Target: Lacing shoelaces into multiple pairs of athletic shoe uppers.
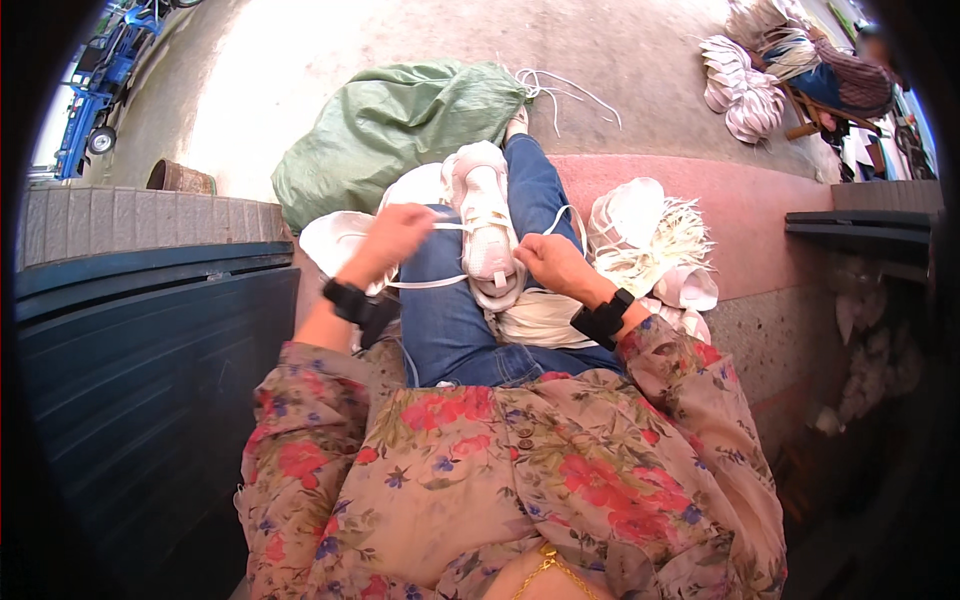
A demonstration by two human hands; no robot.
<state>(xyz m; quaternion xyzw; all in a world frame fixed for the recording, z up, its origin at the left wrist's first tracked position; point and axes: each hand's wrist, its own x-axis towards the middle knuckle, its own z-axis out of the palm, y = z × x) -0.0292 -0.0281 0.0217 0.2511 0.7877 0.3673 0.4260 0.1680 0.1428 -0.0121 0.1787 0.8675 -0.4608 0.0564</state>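
A white sneaker [486, 222] lies on my lap, on blue jeans [450, 320], toe pointing away. My left hand [390, 240] is closed on a white shoelace [430, 283] that runs from the sneaker out to the left. My right hand [553, 265] presses against the sneaker's near right side and pinches the other lace end. Both wrists wear black bands. Beneath the sneaker lies a further white shoe part [540, 318].
A green sack [395, 125] lies ahead on the pavement with loose white laces [565, 95] beside it. White shoe uppers are piled at my right [650, 240] and left [335, 240]. Another person [850, 80] sits far right among stacks of white soles [745, 85]. A dark blue shutter [140, 350] stands left.
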